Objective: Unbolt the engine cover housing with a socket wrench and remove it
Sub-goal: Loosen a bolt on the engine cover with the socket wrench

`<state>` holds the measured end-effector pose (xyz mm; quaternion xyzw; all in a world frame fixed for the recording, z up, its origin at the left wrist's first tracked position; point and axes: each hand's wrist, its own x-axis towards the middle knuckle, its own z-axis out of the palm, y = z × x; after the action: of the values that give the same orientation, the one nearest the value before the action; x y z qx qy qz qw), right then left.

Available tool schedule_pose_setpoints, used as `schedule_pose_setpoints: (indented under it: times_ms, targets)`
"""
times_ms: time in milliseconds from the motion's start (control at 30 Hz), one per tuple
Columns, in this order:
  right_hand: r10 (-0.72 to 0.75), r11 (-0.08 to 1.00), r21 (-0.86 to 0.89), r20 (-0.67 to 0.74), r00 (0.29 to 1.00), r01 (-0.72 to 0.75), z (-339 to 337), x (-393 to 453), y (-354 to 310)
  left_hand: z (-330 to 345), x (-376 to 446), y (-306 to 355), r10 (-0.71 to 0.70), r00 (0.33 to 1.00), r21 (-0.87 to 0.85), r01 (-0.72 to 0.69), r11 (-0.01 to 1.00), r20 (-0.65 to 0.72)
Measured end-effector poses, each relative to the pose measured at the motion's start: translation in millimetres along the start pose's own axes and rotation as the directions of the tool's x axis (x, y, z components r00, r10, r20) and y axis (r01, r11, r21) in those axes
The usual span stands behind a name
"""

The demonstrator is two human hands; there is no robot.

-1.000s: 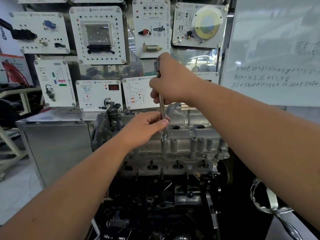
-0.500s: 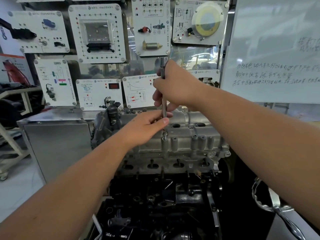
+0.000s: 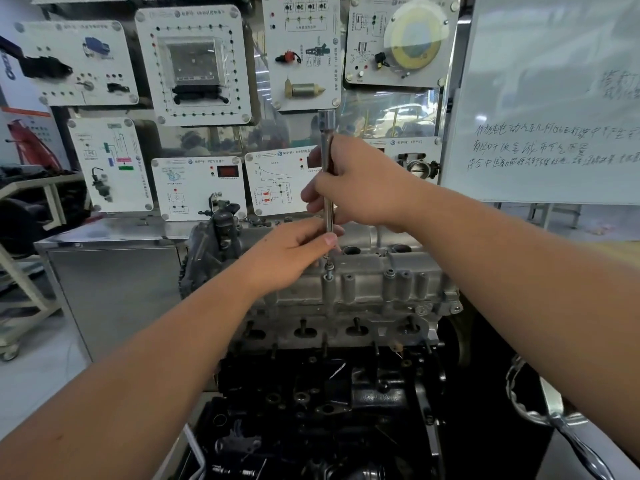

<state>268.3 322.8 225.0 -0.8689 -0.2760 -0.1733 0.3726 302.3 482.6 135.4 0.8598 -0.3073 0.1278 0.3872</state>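
Upright, socket wrench (image 3: 327,174) gripped by right hand (image 3: 360,188), left hand (image 3: 294,247) fingers pinching its lower shaft

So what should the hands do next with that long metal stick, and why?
Probably keep twisting it. The right hand grips the upright socket wrench, the left hand pinches it low, and the bolt stands partly out of the engine cover housing, not free yet.

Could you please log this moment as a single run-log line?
right hand grips long chrome socket extension bar | left hand pinches its lower end | bar upright over bolt | silver aluminium cover housing still on engine
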Motion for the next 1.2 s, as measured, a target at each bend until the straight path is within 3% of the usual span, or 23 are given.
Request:
schedule_pose_setpoints:
  times_ms: [100,333,500,600,800,967,1200]
  targets:
    - [0.013,0.999,0.037,-0.042,0.999,-0.011,5,-2,1,-1,0,3,-0.012,1.000,0.041,0.012,0.999,-0.014]
    - [-0.073,0.996,-0.070,-0.217,0.973,0.059,10,-2,4,8,1,4,-0.035,0.989,0.081,0.047,0.996,-0.142]
    - [0.010,1.000,-0.011,-0.076,0.997,-0.011,3,-4,7,2,-4,7,-0.030,1.000,0.085,0.030,0.996,-0.007]
    - [0.005,1.000,-0.015,-0.100,0.995,-0.007,5,-5,6,1,-4,9,-0.032,0.999,0.154,0.036,0.987,-0.031]
    - [-0.097,0.991,-0.118,-0.253,0.963,0.069,13,-7,2,6,-5,11,-0.039,0.992,0.066,0.047,0.997,-0.116]
    - [-0.108,0.975,-0.209,-0.159,0.981,0.073,13,-2,-6,3,-4,8,-0.072,0.997,0.091,0.073,0.993,-0.013]
    - [-0.081,0.986,-0.155,-0.173,0.981,0.054,12,-7,-3,1,-5,13,-0.095,0.995,0.132,0.092,0.987,0.018]
